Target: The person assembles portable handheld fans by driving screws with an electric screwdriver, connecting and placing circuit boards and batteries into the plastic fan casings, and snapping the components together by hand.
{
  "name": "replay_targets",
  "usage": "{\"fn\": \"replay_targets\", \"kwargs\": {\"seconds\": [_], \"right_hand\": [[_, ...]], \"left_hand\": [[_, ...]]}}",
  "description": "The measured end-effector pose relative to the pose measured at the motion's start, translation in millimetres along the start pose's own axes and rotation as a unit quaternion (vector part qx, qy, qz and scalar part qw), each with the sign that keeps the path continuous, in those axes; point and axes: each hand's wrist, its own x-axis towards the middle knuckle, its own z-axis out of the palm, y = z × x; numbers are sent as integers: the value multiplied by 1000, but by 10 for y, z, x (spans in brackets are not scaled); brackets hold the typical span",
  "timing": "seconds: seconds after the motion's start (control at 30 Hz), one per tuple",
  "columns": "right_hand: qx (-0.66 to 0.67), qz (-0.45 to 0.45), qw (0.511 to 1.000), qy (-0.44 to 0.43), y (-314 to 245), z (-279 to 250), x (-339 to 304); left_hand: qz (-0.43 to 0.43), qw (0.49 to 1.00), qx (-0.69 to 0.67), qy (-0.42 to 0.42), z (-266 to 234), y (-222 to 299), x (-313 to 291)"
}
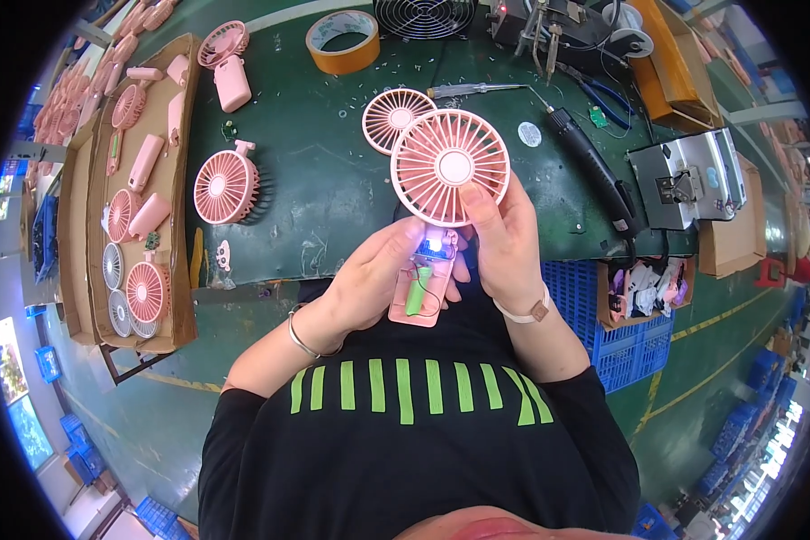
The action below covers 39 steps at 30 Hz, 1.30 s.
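Note:
A pink handheld fan is between my two hands, its round slatted grille facing up. Its handle is uncovered and shows a green battery cell, thin wires and a small circuit board with a bright bluish-white light on. My left hand grips the handle from the side, thumb near the board. My right hand is closed on the fan head, thumb pressed on the front grille beside the hub. Just behind the fan head lies a loose pink grille on the green bench.
A cardboard tray with pink fan parts stands at the left. Two pink fans lie beside it. Tape, a screwdriver, a black electric screwdriver, pliers and a metal box are on the bench.

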Motion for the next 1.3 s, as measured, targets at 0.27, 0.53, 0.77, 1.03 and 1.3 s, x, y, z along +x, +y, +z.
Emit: {"fn": "replay_targets", "kwargs": {"seconds": [0.27,0.53,0.77,1.03,1.3], "right_hand": [[-26,-5,1000,-2,-34,6,57],[-5,-44,999,-6,-2,53,81],[-3,-26,999,-35,-77,29,144],[-34,-88,995,-29,-2,21,129],[-187,-138,969,-80,136,17,32]], "left_hand": [[-15,998,-52,9,4,33,30],[53,994,89,21,-12,12,19],[39,999,3,-32,-41,65,111],[41,999,-1,13,-68,79,128],[140,987,1,73,-71,68,151]]}}
